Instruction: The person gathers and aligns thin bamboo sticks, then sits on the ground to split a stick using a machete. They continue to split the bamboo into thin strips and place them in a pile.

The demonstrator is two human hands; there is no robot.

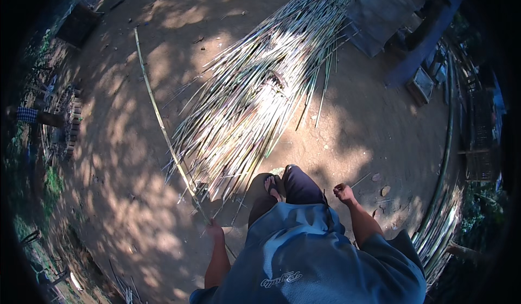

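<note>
My left hand, at the lower middle, is closed around a long thin pole, which looks like bamboo or cane. The pole slants from the far left back past my wrist, and its near end shows behind my forearm. Out to the right of my leg, my right hand has its fingers curled in. Whether it holds anything is too small to make out; a thin dark line lies beside it. Ahead of my feet a large heap of similar thin poles spreads over the ground, partly in bright sun.
Beyond the heap at the far right stands a flat grey panel beside a blue sheet. More long poles lie along the right edge. At the left edge a person's checked sleeve shows. A dark box stands far left.
</note>
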